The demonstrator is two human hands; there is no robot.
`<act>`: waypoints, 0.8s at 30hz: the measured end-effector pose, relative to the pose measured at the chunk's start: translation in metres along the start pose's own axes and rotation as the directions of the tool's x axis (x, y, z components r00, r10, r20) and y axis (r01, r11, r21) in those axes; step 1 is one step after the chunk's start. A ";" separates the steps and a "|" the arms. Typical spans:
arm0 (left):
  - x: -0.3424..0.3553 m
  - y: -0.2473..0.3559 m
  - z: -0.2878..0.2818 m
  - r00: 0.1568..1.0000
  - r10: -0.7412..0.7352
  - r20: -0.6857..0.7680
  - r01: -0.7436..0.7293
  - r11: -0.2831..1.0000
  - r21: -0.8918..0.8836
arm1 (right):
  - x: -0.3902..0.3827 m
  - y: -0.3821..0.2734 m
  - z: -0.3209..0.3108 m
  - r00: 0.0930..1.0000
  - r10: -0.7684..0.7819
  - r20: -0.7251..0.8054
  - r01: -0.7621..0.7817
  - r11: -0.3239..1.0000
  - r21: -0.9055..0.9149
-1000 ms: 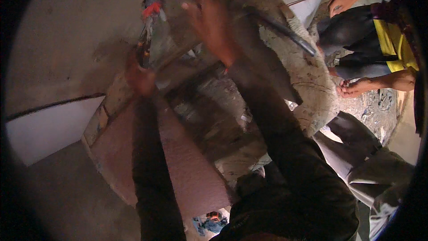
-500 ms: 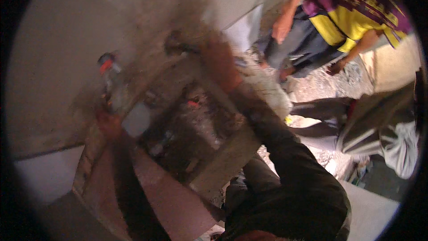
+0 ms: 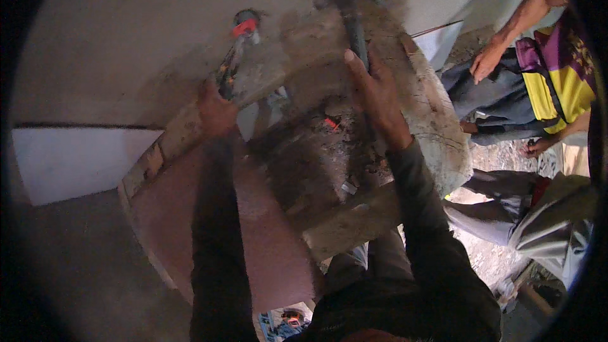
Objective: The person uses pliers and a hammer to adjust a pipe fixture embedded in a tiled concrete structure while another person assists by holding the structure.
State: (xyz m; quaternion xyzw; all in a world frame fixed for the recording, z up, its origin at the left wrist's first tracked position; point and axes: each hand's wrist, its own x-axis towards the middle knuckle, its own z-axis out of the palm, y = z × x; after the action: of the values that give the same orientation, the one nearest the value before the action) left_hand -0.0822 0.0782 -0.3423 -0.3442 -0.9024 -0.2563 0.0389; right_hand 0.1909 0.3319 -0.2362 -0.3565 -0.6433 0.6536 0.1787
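Chisel, slim and red-capped, sits in left hand's clenched grip; right hand grasps dark hammer.

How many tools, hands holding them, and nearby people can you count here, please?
Hand tools: 2, hammer and chisel
Own hands: 2, left hand and right hand
Other people: 2, striped shirt and grey trousers
Total: 6

Your left hand grips a chisel set against the grey wall. Your right hand holds a hammer over the rough masonry ledge. Another person's hand hangs at the ledge's right edge.
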 end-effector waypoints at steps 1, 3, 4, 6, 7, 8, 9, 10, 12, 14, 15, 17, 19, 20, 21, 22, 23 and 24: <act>-0.004 0.031 -0.006 0.994 -0.111 -0.010 0.111 0.992 0.067 | -0.009 -0.002 0.012 1.000 0.001 0.031 -0.009 0.970 0.242; -0.005 0.050 -0.011 0.977 -0.215 -0.013 0.215 0.969 0.122 | -0.009 0.017 0.062 0.988 -0.081 -0.131 0.123 0.926 0.356; -0.005 0.054 -0.015 0.975 -0.222 -0.029 0.224 0.966 0.129 | -0.009 0.017 0.085 0.985 -0.065 -0.162 0.131 0.888 0.441; -0.009 0.057 -0.020 0.975 -0.207 -0.074 0.215 0.970 0.117 | -0.012 0.017 0.130 0.987 0.026 -0.161 0.082 0.772 0.630; -0.011 0.056 -0.017 0.978 -0.182 -0.101 0.192 0.977 0.088 | -0.014 0.019 0.145 0.986 0.099 -0.132 0.027 0.691 0.722; -0.013 0.056 -0.014 0.979 -0.157 -0.128 0.166 0.984 0.061 | -0.015 0.022 0.155 0.986 0.122 -0.110 0.005 0.645 0.764; -0.014 0.055 -0.009 0.985 -0.080 -0.152 0.083 0.997 0.008 | -0.015 0.025 0.163 0.986 0.143 -0.087 -0.015 0.596 0.803; -0.014 0.052 -0.005 0.984 -0.013 -0.180 0.006 0.999 -0.036 | -0.017 0.028 0.171 0.985 0.165 -0.053 -0.046 0.542 0.839; -0.013 0.043 -0.004 0.974 0.095 -0.206 -0.105 0.994 -0.041 | -0.015 0.034 0.184 0.975 0.192 -0.111 -0.007 0.528 0.849; -0.012 0.040 -0.005 0.965 0.171 -0.197 -0.171 0.985 0.021 | -0.017 0.038 0.190 0.973 0.188 -0.136 0.020 0.516 0.857; -0.014 0.039 -0.006 0.984 0.095 -0.148 -0.092 0.995 0.029 | -0.022 0.042 0.189 0.976 0.172 -0.131 0.027 0.504 0.863; -0.014 0.055 -0.011 0.997 -0.062 -0.049 0.064 0.997 0.048 | -0.024 0.043 0.190 0.977 0.165 -0.133 0.035 0.493 0.869; -0.015 0.053 -0.008 0.994 -0.063 -0.088 0.069 0.995 0.067 | -0.025 0.042 0.193 0.974 0.179 -0.139 0.036 0.484 0.875; -0.015 0.052 -0.007 0.992 -0.061 -0.109 0.070 0.994 0.080 | -0.025 0.040 0.195 0.969 0.174 -0.175 0.071 0.483 0.873; -0.016 0.051 -0.007 0.993 -0.037 -0.115 0.045 0.997 0.068 | -0.023 0.037 0.197 0.963 0.170 -0.210 0.105 0.482 0.870; -0.015 0.051 -0.009 0.993 -0.012 -0.118 0.019 0.998 0.055 | -0.021 0.035 0.200 0.954 0.170 -0.247 0.139 0.480 0.866; -0.015 0.052 -0.010 0.992 0.013 -0.122 -0.008 0.999 0.043 | -0.014 0.035 0.205 0.951 0.153 -0.268 0.166 0.479 0.862; -0.014 0.053 -0.011 0.994 -0.009 -0.108 0.014 0.999 0.043 | -0.005 0.035 0.211 0.947 0.137 -0.290 0.193 0.477 0.857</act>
State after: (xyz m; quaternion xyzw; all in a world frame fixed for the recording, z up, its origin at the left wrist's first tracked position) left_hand -0.0388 0.0982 -0.3130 -0.3235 -0.9064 -0.2551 0.0937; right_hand 0.0551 0.1741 -0.2865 -0.3044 -0.1862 0.8198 0.4478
